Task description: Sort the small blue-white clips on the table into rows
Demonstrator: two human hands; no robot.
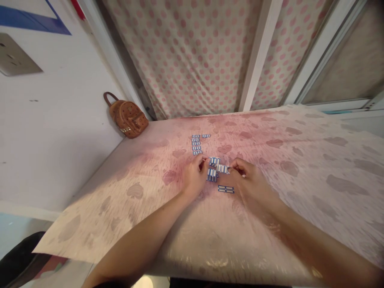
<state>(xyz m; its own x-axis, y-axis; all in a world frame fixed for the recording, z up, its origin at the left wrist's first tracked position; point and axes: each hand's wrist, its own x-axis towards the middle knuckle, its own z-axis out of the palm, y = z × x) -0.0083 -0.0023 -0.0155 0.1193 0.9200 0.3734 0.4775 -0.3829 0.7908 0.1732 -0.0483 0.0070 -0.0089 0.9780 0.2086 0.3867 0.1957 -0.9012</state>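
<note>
My left hand (195,175) is closed in a pinch at the edge of a small flat blue-and-white piece (214,160). Opposite it, my right hand (249,177) pinches the right end of another blue-and-white striped piece (223,169). The two held pieces meet or overlap between my hands; I cannot tell whether they are joined. Just below them lies a cluster of similar pieces (212,175). Nearer to me, a separate blue-edged piece (225,189) rests on the table. Beyond my left hand, several more stand in a column (196,144), with one piece (206,135) beside its top.
A patterned cloth under a clear cover spreads over the table (270,160). At the back left corner, a small brown backpack (129,119) leans against the white wall (69,120). A polka-dot curtain (195,52) hangs behind the far edge. A wall socket (16,56) is at upper left.
</note>
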